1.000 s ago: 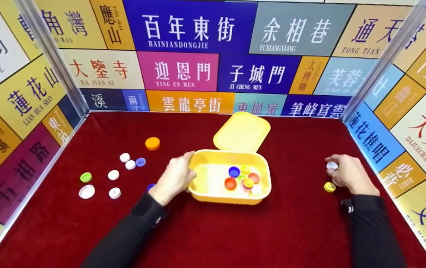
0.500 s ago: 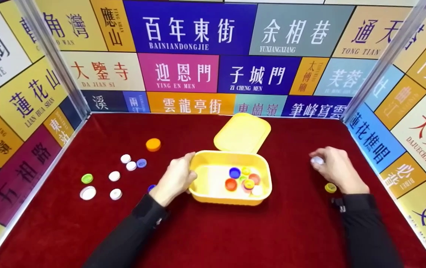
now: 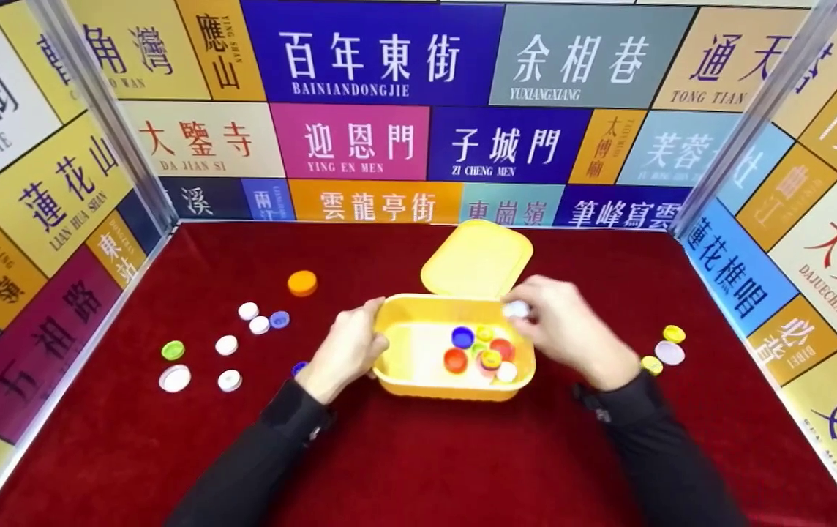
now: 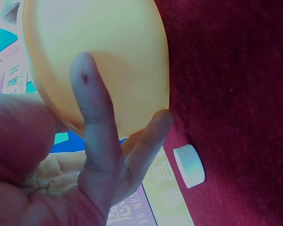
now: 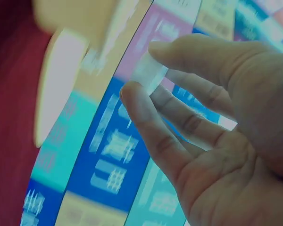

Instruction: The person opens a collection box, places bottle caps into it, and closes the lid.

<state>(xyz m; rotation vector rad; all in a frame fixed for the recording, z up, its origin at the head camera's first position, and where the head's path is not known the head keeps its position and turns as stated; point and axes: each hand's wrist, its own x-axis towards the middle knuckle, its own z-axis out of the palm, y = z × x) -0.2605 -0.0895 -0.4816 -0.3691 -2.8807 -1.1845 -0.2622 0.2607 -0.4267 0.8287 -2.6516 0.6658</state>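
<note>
A yellow plastic box (image 3: pixel 448 390) stands mid-table with several colored bottle caps lying in its right half. My left hand (image 3: pixel 345 345) grips its left end, thumb at the rim; in the left wrist view, fingers (image 4: pixel 96 110) lie against the outer wall (image 4: pixel 132 66). Between thumb and fingertips my right hand (image 3: pixel 572 326) pinches a white bottle cap (image 3: pixel 516 309), close to the box's back right corner. The right wrist view also shows this cap (image 5: pixel 150 73), partly covered by the fingertips.
A yellow lid (image 3: pixel 477 260) lies behind the box. Loose caps lie left, including an orange cap (image 3: pixel 302 283), a green cap (image 3: pixel 173 350) and several white ones. At right, a pale cap (image 3: pixel 670 353) lies between two yellow caps. Printed panels (image 3: pixel 374 55) surround the red tabletop.
From the right side of the table, my right hand has lifted the white cap and carried it left to the box. My left hand has stayed on the box's left end.
</note>
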